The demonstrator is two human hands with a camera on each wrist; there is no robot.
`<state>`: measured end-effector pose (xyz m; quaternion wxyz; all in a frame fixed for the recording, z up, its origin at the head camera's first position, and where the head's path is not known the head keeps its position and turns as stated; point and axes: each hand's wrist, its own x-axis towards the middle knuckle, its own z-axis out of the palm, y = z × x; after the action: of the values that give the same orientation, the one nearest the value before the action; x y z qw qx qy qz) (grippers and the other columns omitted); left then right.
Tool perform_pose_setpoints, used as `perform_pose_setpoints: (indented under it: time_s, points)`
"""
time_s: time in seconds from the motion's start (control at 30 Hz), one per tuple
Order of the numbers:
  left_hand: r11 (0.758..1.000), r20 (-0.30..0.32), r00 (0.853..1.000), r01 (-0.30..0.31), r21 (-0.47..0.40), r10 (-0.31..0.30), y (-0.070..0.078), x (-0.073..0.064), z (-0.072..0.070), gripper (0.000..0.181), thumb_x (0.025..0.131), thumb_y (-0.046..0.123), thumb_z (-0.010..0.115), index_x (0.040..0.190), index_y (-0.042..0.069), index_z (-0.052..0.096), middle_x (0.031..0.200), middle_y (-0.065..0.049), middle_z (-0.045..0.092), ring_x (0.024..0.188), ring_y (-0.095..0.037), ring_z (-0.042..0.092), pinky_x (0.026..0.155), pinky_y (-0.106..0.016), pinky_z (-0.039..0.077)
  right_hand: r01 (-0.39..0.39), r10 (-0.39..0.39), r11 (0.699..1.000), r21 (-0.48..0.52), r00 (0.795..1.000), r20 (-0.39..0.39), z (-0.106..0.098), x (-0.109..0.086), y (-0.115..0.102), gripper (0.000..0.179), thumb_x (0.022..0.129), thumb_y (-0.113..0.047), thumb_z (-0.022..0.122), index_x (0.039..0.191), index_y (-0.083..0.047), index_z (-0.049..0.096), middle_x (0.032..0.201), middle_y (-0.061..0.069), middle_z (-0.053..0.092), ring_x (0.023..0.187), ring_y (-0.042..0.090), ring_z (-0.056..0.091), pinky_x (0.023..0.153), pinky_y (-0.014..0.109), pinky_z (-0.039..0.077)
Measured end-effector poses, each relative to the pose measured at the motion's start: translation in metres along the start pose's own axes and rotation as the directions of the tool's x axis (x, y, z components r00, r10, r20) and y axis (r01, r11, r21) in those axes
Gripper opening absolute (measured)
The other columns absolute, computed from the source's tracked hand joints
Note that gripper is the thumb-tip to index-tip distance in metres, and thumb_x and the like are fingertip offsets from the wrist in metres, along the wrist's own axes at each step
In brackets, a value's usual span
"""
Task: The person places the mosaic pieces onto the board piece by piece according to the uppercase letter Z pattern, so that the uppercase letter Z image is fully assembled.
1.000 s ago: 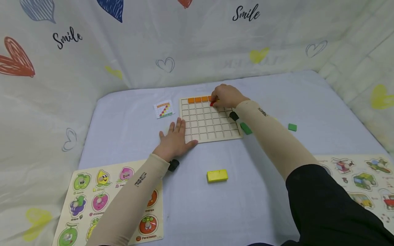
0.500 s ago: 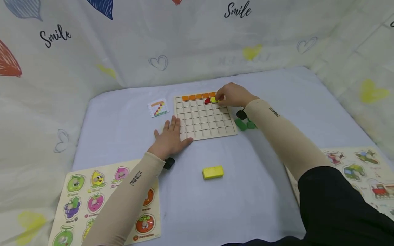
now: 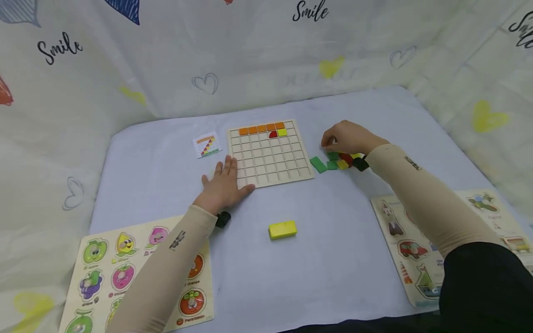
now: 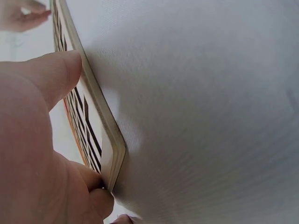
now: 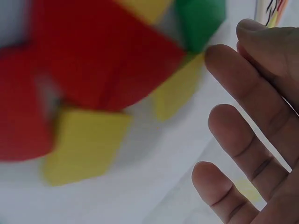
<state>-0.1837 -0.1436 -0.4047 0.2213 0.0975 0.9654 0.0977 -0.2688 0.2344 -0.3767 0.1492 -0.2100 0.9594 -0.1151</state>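
Observation:
A wooden grid board [image 3: 266,157] lies on the table with a row of orange squares [image 3: 261,129] along its far side. Below that row sit a red rounded piece [image 3: 273,134] and a yellow square [image 3: 282,132]. My left hand [image 3: 220,187] rests spread at the board's near left corner; its thumb [image 4: 65,70] lies on the edge. To the right of the board, my right hand [image 3: 351,137] hovers over a loose pile of green, red and yellow pieces. In the right wrist view, its fingers [image 5: 238,130] are loosely bent beside a red piece [image 5: 103,56], with nothing between them.
A small pattern card [image 3: 207,144] lies left of the board. A yellow block [image 3: 282,230] stands nearer the front. A fruit puzzle board [image 3: 102,259] is at front left, a vehicle puzzle board [image 3: 410,268] at front right, partly under the right arm.
My right hand has placed the yellow square beside the red piece, let go and moved right to the loose pile. The left hand stays on the board as the head view shifts.

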Motion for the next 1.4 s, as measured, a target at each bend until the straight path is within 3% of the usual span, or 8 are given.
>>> perform_pose_setpoints:
  time_s: [0.1,0.3,0.53,0.7,0.93,1.4]
  points:
    - [1.0,0.0,1.0,0.006,-0.001,-0.006,-0.002,-0.001,-0.001,0.106,0.1,0.071,0.045,0.167,0.007,-0.006,0.176,-0.011,-0.012,0.164,-0.038,-0.004,0.122,-0.079,0.008,-0.04,0.04,0.999,0.015,0.999,0.003,0.003,-0.007,0.006,0.016,0.097,-0.017,0.072,0.111,-0.012,0.079,0.111,0.009,0.078,0.102,0.025,0.066,0.095,0.048,0.055]
    - [1.0,0.0,1.0,0.008,0.004,-0.008,-0.002,0.0,0.0,0.106,0.1,0.071,0.044,0.167,0.007,-0.007,0.176,-0.011,-0.013,0.164,-0.038,-0.004,0.122,-0.078,0.008,-0.165,0.165,0.986,0.024,0.986,0.019,0.004,-0.015,0.017,0.03,0.096,-0.018,0.073,0.126,-0.011,0.074,0.133,0.014,0.069,0.125,0.035,0.056,0.112,0.059,0.045]
    - [1.0,0.004,1.0,-0.003,-0.002,0.003,0.0,0.002,0.001,0.107,0.1,0.072,0.044,0.167,0.007,-0.007,0.176,-0.01,-0.013,0.164,-0.037,-0.005,0.122,-0.078,0.008,-0.213,0.214,0.976,-0.042,0.977,0.014,0.0,-0.025,0.03,0.035,0.097,-0.022,0.072,0.129,-0.007,0.071,0.131,0.019,0.069,0.125,0.039,0.057,0.107,0.062,0.047]
    - [1.0,0.002,1.0,0.0,0.005,0.0,0.0,0.002,0.001,0.106,0.1,0.072,0.044,0.167,0.007,-0.007,0.176,-0.01,-0.013,0.165,-0.037,-0.004,0.122,-0.078,0.009,-0.207,0.208,0.976,-0.069,0.978,0.015,-0.001,-0.026,0.033,0.035,0.097,-0.025,0.072,0.126,-0.005,0.073,0.127,0.02,0.072,0.12,0.039,0.059,0.101,0.06,0.05]
    - [1.0,0.007,1.0,0.004,0.006,-0.004,0.0,0.0,-0.001,0.106,0.1,0.071,0.045,0.167,0.007,-0.007,0.176,-0.01,-0.013,0.165,-0.037,-0.004,0.122,-0.078,0.009,-0.214,0.214,0.977,-0.012,0.977,-0.004,0.001,-0.016,0.026,0.032,0.096,-0.024,0.073,0.123,-0.008,0.075,0.127,0.018,0.071,0.118,0.037,0.057,0.102,0.059,0.049]
    - [1.0,-0.001,1.0,0.006,-0.011,-0.006,0.0,-0.003,-0.003,0.105,0.1,0.071,0.046,0.167,0.008,-0.005,0.176,-0.01,-0.011,0.165,-0.037,-0.004,0.123,-0.077,0.008,-0.024,0.024,1.0,-0.004,0.997,-0.073,0.003,0.038,-0.041,0.03,0.093,-0.02,0.075,0.121,-0.008,0.076,0.122,0.012,0.075,0.121,0.031,0.058,0.109,0.051,0.047]
